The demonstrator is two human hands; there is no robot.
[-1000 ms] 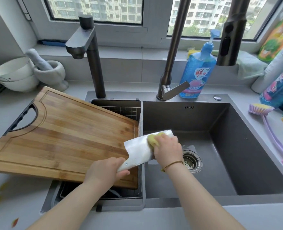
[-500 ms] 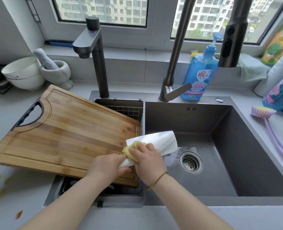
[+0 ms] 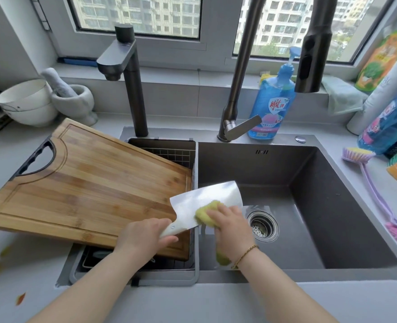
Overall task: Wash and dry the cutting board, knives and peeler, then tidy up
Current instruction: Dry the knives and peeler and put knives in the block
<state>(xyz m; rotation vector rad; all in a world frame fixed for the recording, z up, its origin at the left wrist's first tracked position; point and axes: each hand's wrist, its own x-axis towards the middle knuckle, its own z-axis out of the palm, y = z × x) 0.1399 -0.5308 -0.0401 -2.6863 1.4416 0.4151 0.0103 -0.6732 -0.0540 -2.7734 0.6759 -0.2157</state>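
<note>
Noted: left hand [image 3: 144, 238] gripped cleaver [image 3: 207, 201] handle; right hand [image 3: 232, 227] clutched yellow sponge [image 3: 205, 213] against blade. Risk: wet sponge skidding, palm meeting edge.

We make out red Chinese characters, apparently 雕牌, on the white badge of the blue plastic pump bottle [image 3: 272, 106]. The smaller print beneath it is too blurred for us to read.
</note>
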